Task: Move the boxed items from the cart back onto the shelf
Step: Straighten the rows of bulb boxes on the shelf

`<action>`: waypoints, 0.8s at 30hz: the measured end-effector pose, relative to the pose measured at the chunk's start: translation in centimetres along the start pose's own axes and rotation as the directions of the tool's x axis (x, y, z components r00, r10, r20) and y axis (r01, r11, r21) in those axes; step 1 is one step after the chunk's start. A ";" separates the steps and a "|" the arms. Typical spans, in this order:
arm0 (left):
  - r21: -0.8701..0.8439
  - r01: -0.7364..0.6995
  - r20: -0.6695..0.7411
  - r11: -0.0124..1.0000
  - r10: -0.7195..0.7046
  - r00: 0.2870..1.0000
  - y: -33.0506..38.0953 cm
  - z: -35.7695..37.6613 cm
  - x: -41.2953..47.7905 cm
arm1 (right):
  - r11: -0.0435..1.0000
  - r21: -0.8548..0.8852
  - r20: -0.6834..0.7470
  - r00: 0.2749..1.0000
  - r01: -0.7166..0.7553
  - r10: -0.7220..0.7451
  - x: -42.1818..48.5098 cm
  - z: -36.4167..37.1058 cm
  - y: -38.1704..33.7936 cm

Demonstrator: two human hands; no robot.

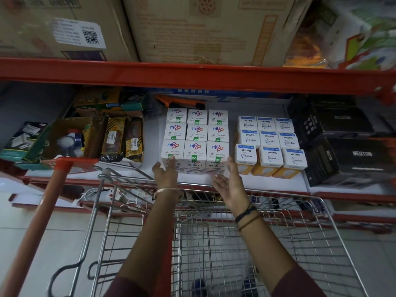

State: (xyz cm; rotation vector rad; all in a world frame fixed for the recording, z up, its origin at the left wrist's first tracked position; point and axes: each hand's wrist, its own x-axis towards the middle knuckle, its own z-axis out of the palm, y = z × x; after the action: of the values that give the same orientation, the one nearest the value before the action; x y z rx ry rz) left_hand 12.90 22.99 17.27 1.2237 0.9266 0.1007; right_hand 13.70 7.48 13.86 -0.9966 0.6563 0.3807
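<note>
Cart (214, 243): wire basket, nearest cam, directly below both forearms. No boxes visible in the part shown; near end cut off by frame, so can't confirm it's empty.
Cart handle (40, 213): orange bar, far L, angled up toward shelf edge.
Left hand (165, 171): fingers spread, not gripping; fingertips touch front L corner of the Nippo block.
Nippo boxes (196, 137): white bulb cartons, 3 x 3 grid on the shelf (267, 185), front row close to the lip. Look squared up.
Right hand (228, 182): palm open, facing inward, at front R corner of the block; contact unclear, holding nothing.
Wipro Garnet boxes (270, 142): second 3 x 3 grid just R of the Nippo block, narrow gap between.
Progress: judged near done. Both grids sit on the shelf, hands seem to be only aligning/pushing back.
Left to do: check cart's hidden end; nudge block rearward if wanted.
Room: snack packs (122, 138) to L w/ open white strip between; black Neuton cartons (351, 159) close off R side; red upper beam (192, 76) limits headroom.
</note>
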 end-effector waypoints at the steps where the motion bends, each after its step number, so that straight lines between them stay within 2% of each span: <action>1: -0.034 -0.072 -0.039 0.997 0.071 0.997 -0.3 0.5 -1.6 | 1.000 0.006 -0.030 0.999 0.012 -0.012 -0.2 -1.1 -0.2; 3: -0.041 -0.193 -0.003 0.980 0.193 0.981 -1.7 1.7 -5.4 | 0.998 0.040 -0.108 0.993 0.055 -0.050 -0.5 -4.0 -0.6; 5: -0.018 -0.187 0.122 0.982 0.188 0.975 -3.8 3.4 -8.5 | 0.991 0.068 -0.204 0.974 0.116 -0.100 -0.8 -7.3 -1.4; 8: 0.022 -0.076 0.315 0.997 0.065 0.947 -6.4 6.9 -10.3 | 0.984 0.086 -0.310 0.943 0.155 -0.121 -0.6 -11.4 -4.1; 10: 0.056 0.061 0.349 0.997 -0.077 0.934 -7.1 9.5 -9.9 | 0.983 0.092 -0.326 0.938 0.160 -0.122 -0.1 -13.2 -6.2; 12: 0.044 0.189 0.368 0.981 -0.192 0.910 -7.7 12.0 -8.8 | 0.982 0.105 -0.272 0.955 0.155 -0.121 0.7 -14.5 -7.9; 14: 0.025 0.230 0.344 0.973 -0.224 0.912 -8.0 14.3 -7.8 | 0.988 0.068 -0.226 0.966 0.141 -0.123 1.3 -15.0 -9.1; 18: 0.015 0.258 0.192 0.966 -0.256 0.947 -8.4 17.3 -6.4 | 0.990 -0.053 -0.201 0.970 0.130 -0.138 3.2 -15.7 -10.2; 20: 0.004 0.241 0.135 0.970 -0.239 0.961 -8.4 18.0 -6.0 | 0.988 -0.091 -0.182 0.973 0.124 -0.139 4.0 -15.8 -10.3; 24: 0.054 0.177 0.113 0.983 -0.182 0.977 -9.2 18.7 -5.7 | 0.990 -0.111 -0.160 0.982 0.084 -0.101 4.6 -15.9 -9.8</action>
State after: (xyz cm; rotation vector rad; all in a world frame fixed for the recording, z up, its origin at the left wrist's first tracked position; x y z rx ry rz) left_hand 17.74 2.28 13.42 1.1678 0.9357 -0.1349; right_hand 17.51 -11.19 11.18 -1.1625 0.7428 0.2537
